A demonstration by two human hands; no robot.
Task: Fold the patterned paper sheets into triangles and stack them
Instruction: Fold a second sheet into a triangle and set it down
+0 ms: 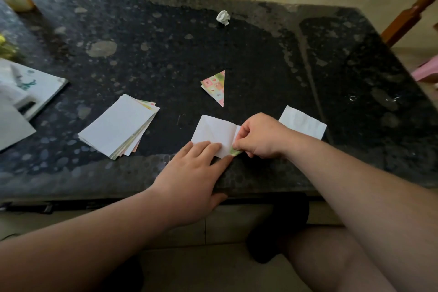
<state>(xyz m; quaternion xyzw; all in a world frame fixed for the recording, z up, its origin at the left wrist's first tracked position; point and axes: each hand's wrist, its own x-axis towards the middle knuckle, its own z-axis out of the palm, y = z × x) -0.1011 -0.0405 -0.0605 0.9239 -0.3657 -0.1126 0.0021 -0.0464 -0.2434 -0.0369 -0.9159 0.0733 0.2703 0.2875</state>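
Both bare forearms reach over the near edge of the dark speckled table (260, 54), where the left hand (196, 173) lays flat fingers on the white-backed sheet (213, 131) and the right hand (258, 135) pinches its right corner, turning up a sliver of green pattern. The fold looks barely begun: the next move likely calls for carrying that corner across to the opposite corner, then creasing the diagonal while the left hand pins the paper. 1 finished triangle (215, 86) lies farther back, well apart, apparently the start of the stack. The pile of unfolded sheets (118, 125) sits to the left, another white sheet (303, 123) just behind the right wrist, and a crumpled paper ball (223, 17) far back. Nothing appears to block the fold.
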